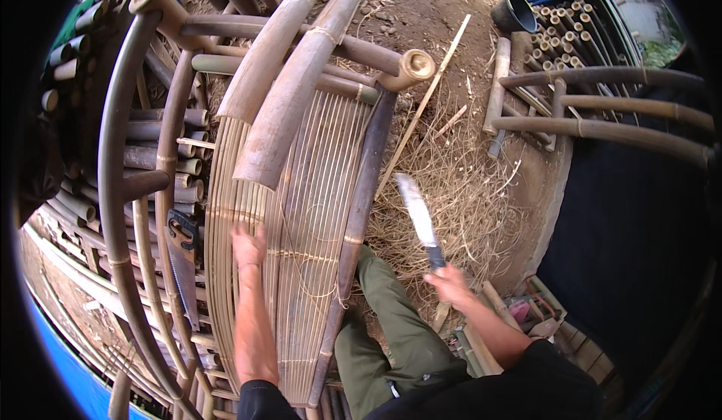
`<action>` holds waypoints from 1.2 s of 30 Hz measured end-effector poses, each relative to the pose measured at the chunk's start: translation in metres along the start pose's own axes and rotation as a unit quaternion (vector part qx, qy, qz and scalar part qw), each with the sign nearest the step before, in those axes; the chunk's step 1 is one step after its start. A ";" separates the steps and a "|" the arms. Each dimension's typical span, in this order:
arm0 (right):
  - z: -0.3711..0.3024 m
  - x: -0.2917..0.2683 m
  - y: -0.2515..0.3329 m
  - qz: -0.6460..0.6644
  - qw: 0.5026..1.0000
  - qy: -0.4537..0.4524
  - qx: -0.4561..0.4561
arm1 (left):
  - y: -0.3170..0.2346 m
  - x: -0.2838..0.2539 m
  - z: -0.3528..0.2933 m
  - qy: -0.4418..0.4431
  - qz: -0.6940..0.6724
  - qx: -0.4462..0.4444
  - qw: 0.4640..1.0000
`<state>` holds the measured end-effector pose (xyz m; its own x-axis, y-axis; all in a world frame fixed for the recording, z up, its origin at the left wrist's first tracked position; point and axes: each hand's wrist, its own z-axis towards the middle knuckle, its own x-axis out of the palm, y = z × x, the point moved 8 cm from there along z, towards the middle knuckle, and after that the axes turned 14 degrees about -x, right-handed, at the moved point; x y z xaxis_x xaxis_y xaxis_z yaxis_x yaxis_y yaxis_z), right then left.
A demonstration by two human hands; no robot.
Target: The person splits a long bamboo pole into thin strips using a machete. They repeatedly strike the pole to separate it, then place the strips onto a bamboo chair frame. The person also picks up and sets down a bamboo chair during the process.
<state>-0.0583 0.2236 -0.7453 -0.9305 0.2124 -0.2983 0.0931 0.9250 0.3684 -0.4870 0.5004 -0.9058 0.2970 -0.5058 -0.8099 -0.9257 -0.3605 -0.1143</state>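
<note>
My right hand [451, 285] is closed around the dark handle of a large knife [417, 209], its broad blade pointing up and away over the ground. My left hand [248, 247] rests on narrow bamboo slats [224, 172] of a bench, its fingers curled onto them beside a cross binding. The bamboo bench [351, 239] stretches away from me, with thick poles along its sides. Two wide split bamboo pieces [278, 130] lie lengthwise over its far end, beyond my left hand. Thin loose strands [316, 288] curl across the seat slats.
A handsaw [183, 266] hangs at the bench's left side, near stacked bamboo poles [143, 157]. Bamboo shavings [459, 209] cover the ground at right. Farther off are a black bucket [515, 12], another bamboo frame [594, 123] and a bundle of cut poles [560, 40].
</note>
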 end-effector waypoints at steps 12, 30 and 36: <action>-0.205 -0.151 -0.460 0.008 0.969 -0.228 0.100 | -0.047 0.226 -0.277 0.312 -0.016 0.069 0.948; -0.228 -0.101 -0.546 -0.116 0.948 -0.168 0.246 | -0.015 0.505 -0.174 0.161 0.177 -0.080 0.968; -0.221 -0.104 -0.553 -0.117 0.955 -0.152 0.225 | -0.008 0.477 -0.176 0.106 0.052 -0.054 0.992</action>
<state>-0.0910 -0.3798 -0.7238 -0.8054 0.0014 -0.5927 0.1018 0.9855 -0.1360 -0.2967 0.1247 -1.1899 0.2551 -0.6933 -0.6740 -0.9267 -0.3742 0.0341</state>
